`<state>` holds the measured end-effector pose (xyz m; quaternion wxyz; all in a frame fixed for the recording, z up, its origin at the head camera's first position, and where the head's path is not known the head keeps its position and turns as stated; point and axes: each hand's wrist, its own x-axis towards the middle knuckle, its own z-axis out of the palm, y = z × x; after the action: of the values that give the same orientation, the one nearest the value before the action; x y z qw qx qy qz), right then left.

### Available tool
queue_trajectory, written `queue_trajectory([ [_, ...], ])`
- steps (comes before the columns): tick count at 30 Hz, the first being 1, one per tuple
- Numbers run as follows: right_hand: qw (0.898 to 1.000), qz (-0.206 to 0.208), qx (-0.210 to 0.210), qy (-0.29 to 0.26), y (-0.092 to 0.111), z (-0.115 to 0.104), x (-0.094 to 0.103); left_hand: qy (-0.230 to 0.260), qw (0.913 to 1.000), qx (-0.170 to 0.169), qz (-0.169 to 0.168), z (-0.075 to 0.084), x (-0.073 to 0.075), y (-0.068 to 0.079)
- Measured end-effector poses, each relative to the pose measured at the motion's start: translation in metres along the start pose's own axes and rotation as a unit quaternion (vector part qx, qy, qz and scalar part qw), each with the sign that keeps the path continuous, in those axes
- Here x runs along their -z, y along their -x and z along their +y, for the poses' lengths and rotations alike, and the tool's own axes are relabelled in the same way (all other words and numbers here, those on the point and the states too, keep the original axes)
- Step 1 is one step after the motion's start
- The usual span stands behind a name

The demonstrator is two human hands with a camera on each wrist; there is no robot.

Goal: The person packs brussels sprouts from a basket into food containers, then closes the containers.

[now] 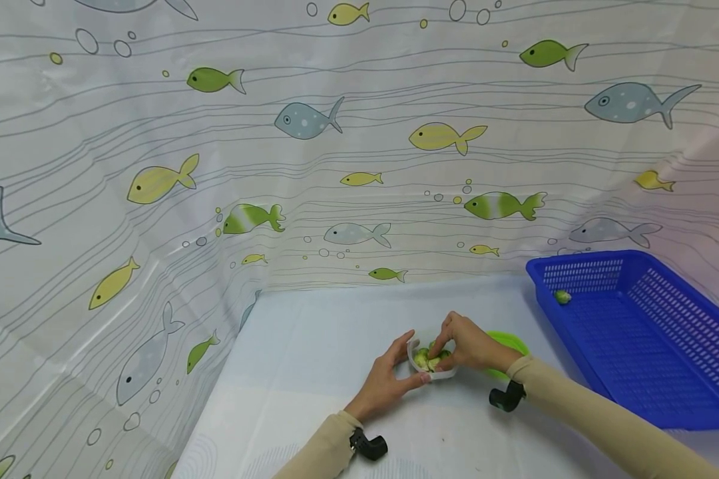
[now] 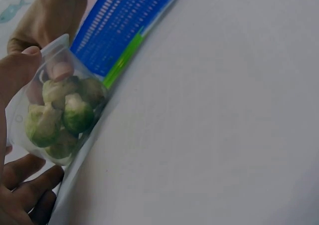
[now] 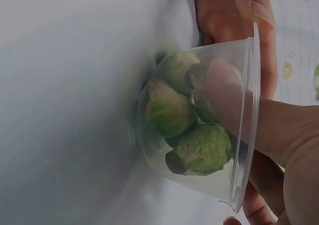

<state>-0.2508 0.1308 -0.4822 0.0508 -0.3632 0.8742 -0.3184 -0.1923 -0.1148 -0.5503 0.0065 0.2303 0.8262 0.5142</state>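
A clear plastic tub (image 1: pixel 445 375) stands on the white-covered table with several green Brussels sprouts (image 1: pixel 421 359) inside. My left hand (image 1: pixel 382 382) holds the tub from its left side, thumb at the near edge and fingers at the far edge. From the right, my right hand (image 1: pixel 471 344) reaches over the rim, thumb and fingers down among the sprouts. Through the wall in the right wrist view, the right thumb (image 3: pixel 227 93) lies against a sprout (image 3: pixel 199 103); the fingertips opposite it are partly hidden.
A bright green round item (image 1: pixel 511 342), perhaps a lid, lies partly behind the right wrist. At the right stands a large blue slotted basket (image 1: pixel 665 332) with one sprout (image 1: pixel 562 297) near its far left corner. A fish-patterned sheet (image 1: pixel 311 166) hangs behind the table.
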Motion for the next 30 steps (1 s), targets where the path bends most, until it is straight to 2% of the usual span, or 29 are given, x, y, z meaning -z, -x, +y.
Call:
queue_trajectory([
  [6, 1.000, -0.018, 0.016, 0.012, -0.002, -0.001, 0.003, 0.001, 1.0000, 0.001, 0.000, 0.001, 0.000, 0.000],
  [12, 0.998, -0.029, 0.055, 0.013, -0.003, -0.001, 0.006, -0.001, 1.0000, 0.005, 0.000, 0.002, 0.000, 0.001],
  [22, 0.997, -0.044, 0.067, 0.009, -0.003, 0.004, 0.012, 0.001, 1.0000, 0.004, 0.000, 0.001, 0.000, 0.001],
  [26, 0.998, -0.031, 0.061, 0.005, -0.001, 0.006, 0.026, 0.005, 1.0000, 0.008, -0.001, 0.001, 0.000, 0.001],
  [30, 1.000, -0.005, 0.023, 0.013, 0.006, 0.012, 0.052, 0.001, 1.0000, 0.007, -0.001, 0.000, -0.001, 0.001],
])
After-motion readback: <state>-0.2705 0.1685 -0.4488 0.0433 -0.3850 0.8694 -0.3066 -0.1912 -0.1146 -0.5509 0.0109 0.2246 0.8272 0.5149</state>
